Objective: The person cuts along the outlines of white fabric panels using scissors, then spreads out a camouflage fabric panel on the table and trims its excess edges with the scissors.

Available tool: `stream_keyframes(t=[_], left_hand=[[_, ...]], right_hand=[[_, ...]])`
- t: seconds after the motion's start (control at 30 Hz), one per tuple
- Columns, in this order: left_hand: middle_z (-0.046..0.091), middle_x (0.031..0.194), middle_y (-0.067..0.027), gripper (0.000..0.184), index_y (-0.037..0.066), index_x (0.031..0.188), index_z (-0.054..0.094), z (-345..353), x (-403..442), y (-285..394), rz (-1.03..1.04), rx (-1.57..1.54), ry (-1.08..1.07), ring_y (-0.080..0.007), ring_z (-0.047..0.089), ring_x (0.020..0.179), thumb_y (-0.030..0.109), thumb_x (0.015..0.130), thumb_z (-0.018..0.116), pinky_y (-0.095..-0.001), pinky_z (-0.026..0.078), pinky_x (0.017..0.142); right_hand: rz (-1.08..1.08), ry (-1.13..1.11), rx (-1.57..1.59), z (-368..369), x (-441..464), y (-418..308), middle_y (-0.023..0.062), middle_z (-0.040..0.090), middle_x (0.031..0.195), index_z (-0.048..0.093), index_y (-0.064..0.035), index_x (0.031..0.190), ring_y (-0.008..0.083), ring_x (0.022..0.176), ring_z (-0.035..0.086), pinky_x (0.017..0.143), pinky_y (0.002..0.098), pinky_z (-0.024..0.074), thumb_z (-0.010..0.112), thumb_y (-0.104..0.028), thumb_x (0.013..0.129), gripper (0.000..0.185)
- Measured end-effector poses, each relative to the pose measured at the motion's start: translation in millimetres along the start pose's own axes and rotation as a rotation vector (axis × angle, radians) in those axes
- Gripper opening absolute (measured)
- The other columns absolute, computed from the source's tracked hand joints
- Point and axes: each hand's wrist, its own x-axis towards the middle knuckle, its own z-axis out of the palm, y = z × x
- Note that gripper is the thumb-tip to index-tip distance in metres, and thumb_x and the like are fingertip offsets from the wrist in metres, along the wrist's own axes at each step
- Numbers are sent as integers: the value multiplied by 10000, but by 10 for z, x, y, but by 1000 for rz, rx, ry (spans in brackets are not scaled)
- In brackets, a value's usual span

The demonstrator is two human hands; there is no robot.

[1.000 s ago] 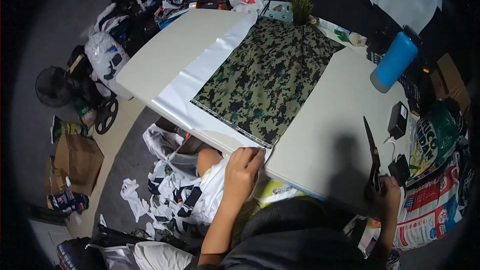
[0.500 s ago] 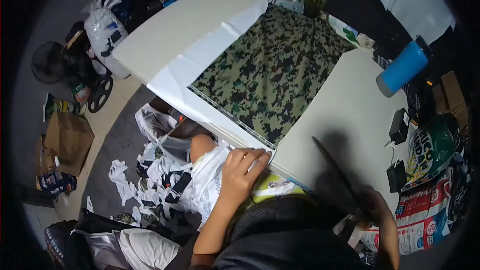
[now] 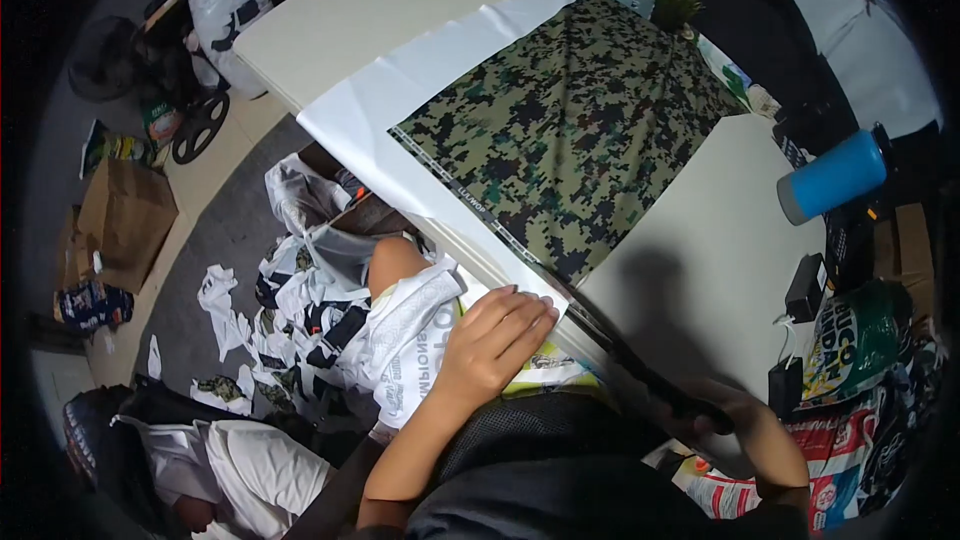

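Observation:
A camouflage-print cloth [image 3: 575, 130] with a wide white border [image 3: 370, 140] lies across the tabletop. Its near corner reaches the table's front edge. There my left hand [image 3: 500, 348] grips the white border, with fingers together over the edge and the thumb hidden. To the right, my right hand [image 3: 745, 430] is closed around the handles of long dark scissors [image 3: 640, 370]. Their blades point up and left, with the tip at the cloth's near corner, beside my left fingers. I cannot tell whether the blades touch the cloth.
A blue bottle [image 3: 835, 185] lies on the table's right side, near black power adapters [image 3: 806, 288]. Fabric scraps [image 3: 290, 320] litter the floor at left, beyond a person in white [image 3: 255, 465]. Printed sacks [image 3: 840, 450] stand at right, and a cardboard box [image 3: 125, 215] at far left.
My right hand has brought the scissors left and down, so their tip now meets the cloth's near corner. My left hand stays on the border. The view has shifted slightly.

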Motion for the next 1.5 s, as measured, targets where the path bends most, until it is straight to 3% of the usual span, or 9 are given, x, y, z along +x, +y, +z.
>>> stream_keyframes(t=[0.5, 0.67, 0.87, 1.0, 1.5], left_hand=[[648, 985, -90, 133, -14, 880, 643, 21, -99, -111, -73, -56, 32, -229, 606, 951, 69, 795, 582, -361, 457, 896], [649, 983, -92, 127, -15, 871, 641, -44, -144, -206, -74, -62, 28, -235, 609, 956, 66, 796, 580, -359, 457, 896], [623, 997, -104, 119, -31, 881, 615, -83, -142, -234, -50, -61, 15, -230, 602, 966, 23, 776, 607, -343, 475, 886], [647, 990, -102, 118, -22, 855, 635, -90, -148, -216, -91, -99, 29, -245, 606, 969, 62, 795, 578, -357, 457, 896], [639, 1009, -111, 116, -25, 857, 623, -80, -222, -301, -66, -102, 49, -253, 601, 979, 59, 803, 565, -360, 462, 887]], right_hand=[[-46, 57, 17, 159, 294, -137, 1, 509, 820, 512, -52, 1020, 101, 648, 424, 562, 229, 336, 713, -324, 724, 449], [-8, -55, 140, 137, 417, -142, 5, 506, 815, 508, -47, 1040, 101, 680, 431, 573, 230, 339, 721, -306, 722, 461], [0, -42, 55, 182, 433, -223, 9, 513, 830, 501, -43, 1067, 100, 690, 437, 572, 226, 342, 737, -311, 717, 501], [-54, 70, 14, 311, 474, -276, 25, 466, 716, 445, -8, 1005, 84, 530, 393, 455, 191, 284, 767, -377, 680, 589], [-36, 72, -44, 299, 501, -293, 17, 463, 636, 486, -5, 915, 84, 461, 368, 419, 206, 293, 707, -292, 757, 395]])
